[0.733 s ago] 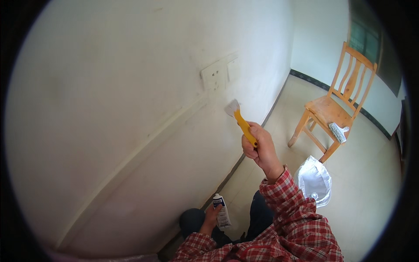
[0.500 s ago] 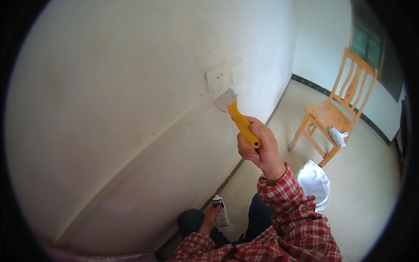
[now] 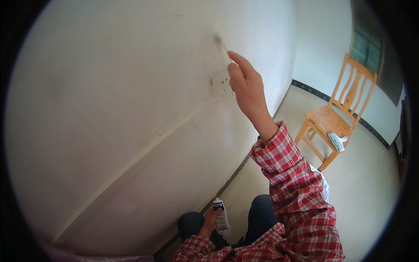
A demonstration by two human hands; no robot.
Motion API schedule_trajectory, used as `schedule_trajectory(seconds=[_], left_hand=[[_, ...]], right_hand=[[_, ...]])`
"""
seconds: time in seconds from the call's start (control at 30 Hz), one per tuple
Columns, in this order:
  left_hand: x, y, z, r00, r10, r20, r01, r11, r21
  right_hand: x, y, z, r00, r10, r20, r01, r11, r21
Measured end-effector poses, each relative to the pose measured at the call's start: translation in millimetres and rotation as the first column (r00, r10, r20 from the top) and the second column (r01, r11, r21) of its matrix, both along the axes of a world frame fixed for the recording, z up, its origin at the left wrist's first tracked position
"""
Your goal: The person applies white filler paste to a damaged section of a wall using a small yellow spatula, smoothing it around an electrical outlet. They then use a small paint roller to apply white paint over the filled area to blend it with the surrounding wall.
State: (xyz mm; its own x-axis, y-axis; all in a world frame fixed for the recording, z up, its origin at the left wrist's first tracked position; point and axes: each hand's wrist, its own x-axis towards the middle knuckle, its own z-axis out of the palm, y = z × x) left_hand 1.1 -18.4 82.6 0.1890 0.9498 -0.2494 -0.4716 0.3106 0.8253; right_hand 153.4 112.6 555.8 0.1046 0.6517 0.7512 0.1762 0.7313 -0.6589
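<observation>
My right hand [image 3: 248, 85] is raised to the white wall [image 3: 122, 87], closed round a putty knife [image 3: 224, 47]. The knife shows almost edge-on, its tip at the wall above a white socket plate [image 3: 220, 85]; its handle is mostly hidden by my fingers. Part of the plate lies behind my hand. Down by my knees, my left hand [image 3: 209, 221] grips a white and blue squeeze tube [image 3: 222, 222], its narrow end up. Faint marks show on the wall below the plate.
A raised strip [image 3: 131, 161] runs slantwise along the wall. On the right stands a wooden chair [image 3: 321, 117], with a silvery wrapped tool [image 3: 337, 142] on its seat. A silvery bag [image 3: 326, 187] on the floor is partly hidden by my right sleeve.
My right hand has moved up the wall with the putty knife, from the plate's lower edge to above it. The knife has turned edge-on. My left hand keeps the tube in place.
</observation>
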Motion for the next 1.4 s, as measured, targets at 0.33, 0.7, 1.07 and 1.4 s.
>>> schedule_trajectory(seconds=[0.33, 0.7, 1.07, 1.4], left_hand=[[-5, -1, -4, 0.999, -0.007, 0.037, 0.009, 0.998, -0.058], [-2, 1, -3, 0.999, -0.021, 0.033, 0.022, 1.0, -0.023], [-3, 1, 1, 0.998, -0.022, 0.057, 0.023, 1.0, -0.015], [-4, 1, 4, 0.999, -0.015, 0.046, 0.017, 0.999, -0.043]], right_hand=[[-36, -25, -13, 0.975, -0.007, 0.22, -0.008, 0.998, 0.064], [-1, -12, -4, 0.975, -0.21, 0.067, 0.195, 0.965, 0.176], [-1, 1, 1, 0.872, -0.434, 0.226, 0.368, 0.886, 0.28], [-6, -8, 2, 0.84, -0.476, 0.262, 0.39, 0.863, 0.32]])
